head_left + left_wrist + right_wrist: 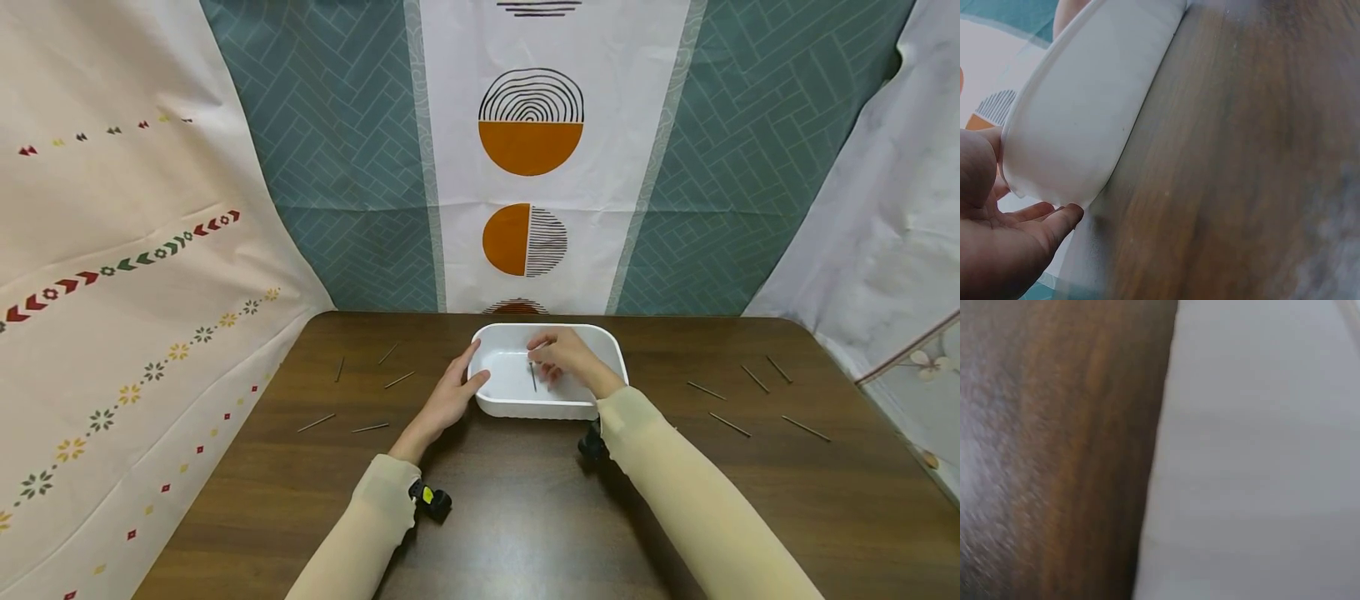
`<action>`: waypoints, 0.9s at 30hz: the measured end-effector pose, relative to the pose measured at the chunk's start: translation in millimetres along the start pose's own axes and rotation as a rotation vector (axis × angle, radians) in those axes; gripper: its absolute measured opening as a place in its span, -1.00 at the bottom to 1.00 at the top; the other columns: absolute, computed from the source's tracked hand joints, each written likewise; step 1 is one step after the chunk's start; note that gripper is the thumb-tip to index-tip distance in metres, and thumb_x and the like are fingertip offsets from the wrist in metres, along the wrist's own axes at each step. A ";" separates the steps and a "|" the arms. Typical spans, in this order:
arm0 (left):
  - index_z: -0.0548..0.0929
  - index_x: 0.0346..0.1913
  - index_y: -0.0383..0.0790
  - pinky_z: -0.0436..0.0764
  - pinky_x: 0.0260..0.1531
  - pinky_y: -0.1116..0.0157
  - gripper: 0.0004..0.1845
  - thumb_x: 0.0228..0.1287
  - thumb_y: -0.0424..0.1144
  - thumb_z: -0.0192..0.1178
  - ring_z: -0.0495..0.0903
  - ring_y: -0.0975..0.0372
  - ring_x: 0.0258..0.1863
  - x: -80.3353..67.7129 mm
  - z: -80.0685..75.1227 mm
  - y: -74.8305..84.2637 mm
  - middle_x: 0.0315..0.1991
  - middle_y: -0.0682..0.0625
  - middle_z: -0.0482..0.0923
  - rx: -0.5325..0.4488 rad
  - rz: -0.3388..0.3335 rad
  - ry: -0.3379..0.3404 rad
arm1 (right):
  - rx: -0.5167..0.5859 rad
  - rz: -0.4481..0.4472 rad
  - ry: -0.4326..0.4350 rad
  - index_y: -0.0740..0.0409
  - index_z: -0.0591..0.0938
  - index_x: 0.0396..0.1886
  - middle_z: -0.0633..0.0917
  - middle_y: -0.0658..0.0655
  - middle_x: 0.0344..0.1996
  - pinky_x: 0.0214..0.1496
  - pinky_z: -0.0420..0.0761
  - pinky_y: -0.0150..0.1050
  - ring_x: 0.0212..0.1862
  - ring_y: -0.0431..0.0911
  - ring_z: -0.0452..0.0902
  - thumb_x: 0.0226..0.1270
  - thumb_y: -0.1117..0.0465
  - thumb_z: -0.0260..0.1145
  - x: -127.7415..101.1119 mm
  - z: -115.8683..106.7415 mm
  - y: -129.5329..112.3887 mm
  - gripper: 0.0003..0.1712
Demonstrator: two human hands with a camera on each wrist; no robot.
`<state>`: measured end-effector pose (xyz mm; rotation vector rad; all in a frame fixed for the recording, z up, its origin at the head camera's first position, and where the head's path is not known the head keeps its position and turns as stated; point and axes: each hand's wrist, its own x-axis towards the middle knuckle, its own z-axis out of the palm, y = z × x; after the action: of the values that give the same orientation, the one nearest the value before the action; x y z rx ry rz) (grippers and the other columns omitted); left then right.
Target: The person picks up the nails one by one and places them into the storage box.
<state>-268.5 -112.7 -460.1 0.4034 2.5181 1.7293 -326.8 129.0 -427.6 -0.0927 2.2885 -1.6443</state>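
A thin dark metal nail (533,377) is being pinched in the fingertips of the right hand (566,357), hanging over the inside of the white rectangular plastic tray (607,340) at the middle of the dark wooden table (525,517). The tray's left end is being steadied by the left hand (450,398), fingers straight against its wall. No other nails can be made out inside the tray. Five loose nails (399,380) are lying to the left and five more nails (729,424) to the right, so most of the collecting appears left to do.
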 end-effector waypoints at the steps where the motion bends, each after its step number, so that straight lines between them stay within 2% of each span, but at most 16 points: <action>1: 0.16 0.66 -0.13 0.09 0.51 -0.18 -0.32 0.61 -0.17 0.12 0.12 -0.16 0.56 0.2 0.2 -0.3 0.58 -0.34 0.12 -0.002 0.004 -0.001 | 0.003 0.005 -0.006 0.46 0.60 0.14 0.67 0.25 -0.37 -0.46 0.63 -0.23 -0.49 -0.07 0.53 0.47 0.36 0.29 -1.6 -1.3 -2.2 -0.66; 7: 0.15 0.66 -0.16 0.14 0.50 -0.17 -0.31 0.61 -0.20 0.11 0.14 -0.18 0.55 0.5 0.7 -1.0 0.55 -0.37 0.12 -0.019 0.016 -0.005 | -0.016 0.020 -0.059 0.43 0.59 0.22 0.68 0.34 -0.14 -0.29 0.70 -0.19 -0.33 0.01 0.61 0.52 0.30 0.28 -9.3 -12.0 -13.8 -0.62; 12: 0.14 0.67 -0.14 0.16 0.49 -0.16 -0.31 0.61 -0.21 0.11 0.15 -0.19 0.54 -0.1 0.5 -0.8 0.55 -0.38 0.12 -0.025 0.016 -0.003 | -0.045 0.006 -0.131 0.44 0.53 0.30 0.65 0.44 0.03 -0.08 0.74 -0.05 -0.13 0.20 0.69 0.58 0.25 0.24 -13.9 -28.5 -20.5 -0.55; 16: 0.14 0.67 -0.13 0.14 0.50 -0.16 -0.31 0.61 -0.19 0.11 0.13 -0.18 0.55 -0.4 0.0 -0.2 0.56 -0.37 0.11 -0.021 0.011 -0.002 | -0.041 -0.001 -0.173 0.44 0.47 0.38 0.59 0.52 0.15 0.01 0.73 -0.02 0.04 0.35 0.63 0.61 0.21 0.21 -18.7 -44.6 -26.3 -0.49; 21: 0.15 0.67 -0.13 0.11 0.51 -0.17 -0.31 0.61 -0.19 0.12 0.11 -0.18 0.56 -0.4 -0.3 0.7 0.57 -0.36 0.10 -0.014 0.016 0.002 | -0.044 0.005 -0.186 0.42 0.44 0.42 0.56 0.53 0.20 0.04 0.72 -0.04 0.12 0.37 0.59 0.62 0.19 0.20 -24.0 -63.3 -30.1 -0.46; 27: 0.15 0.67 -0.14 0.13 0.51 -0.14 -0.31 0.61 -0.19 0.12 0.12 -0.18 0.56 -0.4 -0.3 -0.3 0.57 -0.36 0.10 -0.015 0.011 0.000 | -0.056 0.010 -0.194 0.44 0.38 0.46 0.57 0.50 0.19 0.09 0.71 0.00 0.13 0.31 0.62 0.62 0.17 0.21 -30.0 -84.9 -29.8 -0.40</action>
<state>-268.1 -113.2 -460.2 0.4173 2.5063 1.7514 -327.4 203.5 -369.0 -0.2424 2.1846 -1.4958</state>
